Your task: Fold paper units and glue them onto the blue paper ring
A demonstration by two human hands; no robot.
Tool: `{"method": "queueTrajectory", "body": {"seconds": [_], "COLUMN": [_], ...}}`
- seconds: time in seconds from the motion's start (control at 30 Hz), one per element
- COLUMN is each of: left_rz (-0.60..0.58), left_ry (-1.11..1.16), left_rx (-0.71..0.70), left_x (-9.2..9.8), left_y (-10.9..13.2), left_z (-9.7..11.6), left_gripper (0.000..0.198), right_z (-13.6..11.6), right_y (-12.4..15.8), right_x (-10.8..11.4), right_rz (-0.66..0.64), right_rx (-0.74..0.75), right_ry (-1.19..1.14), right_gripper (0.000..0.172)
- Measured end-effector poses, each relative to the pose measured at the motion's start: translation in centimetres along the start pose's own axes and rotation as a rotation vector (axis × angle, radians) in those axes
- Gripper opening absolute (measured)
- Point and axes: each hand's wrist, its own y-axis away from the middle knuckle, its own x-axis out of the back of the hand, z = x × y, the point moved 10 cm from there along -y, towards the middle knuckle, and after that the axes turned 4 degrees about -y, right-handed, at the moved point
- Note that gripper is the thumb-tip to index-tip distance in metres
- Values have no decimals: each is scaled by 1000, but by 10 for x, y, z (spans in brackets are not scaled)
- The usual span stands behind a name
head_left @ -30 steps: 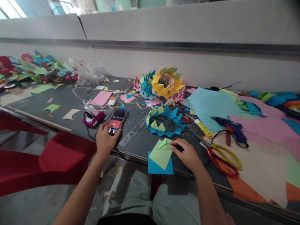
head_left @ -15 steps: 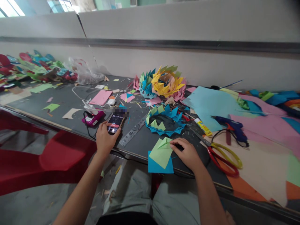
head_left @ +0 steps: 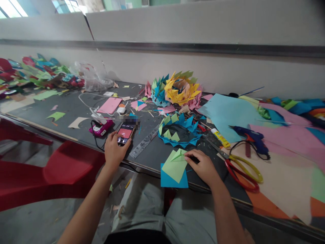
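My left hand (head_left: 115, 148) is closed round the lower end of a phone (head_left: 126, 131) lying on the table, its screen showing time digits above a pink area. Between the fingertips of my right hand (head_left: 201, 165) is the edge of a small folded green paper piece (head_left: 178, 155). That piece rests on light green paper (head_left: 174, 170), which overlaps a blue sheet (head_left: 174, 185) at the table's front edge. Just behind sits a ring of blue and green folded points (head_left: 162, 136). A clear ruler (head_left: 144, 144) lies between phone and ring.
Scissors (head_left: 245, 169), a glue stick (head_left: 220, 137) and a blue glue gun (head_left: 256, 138) lie at right among coloured sheets. A purple power socket (head_left: 102, 128) stands left of the phone. Yellow paper crowns (head_left: 181, 93) sit at the back. A red chair (head_left: 68, 169) is at left.
The phone's screen now shows a larger pink area below the digits. Both hands have stayed in nearly the same places.
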Motion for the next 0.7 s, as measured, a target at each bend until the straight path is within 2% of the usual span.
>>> {"method": "queueTrajectory", "body": {"seconds": [0.7], "left_rz": [-10], "left_ry": [8], "left_rx": [17], "left_x": [0], "left_y": [0], "left_z": [-1], "left_gripper": [35], "right_z": [-1], "right_y": [1], "right_x": [0], "right_rz": [4], "right_rx": [3], "right_ry": [-9], "right_gripper": [13]}}
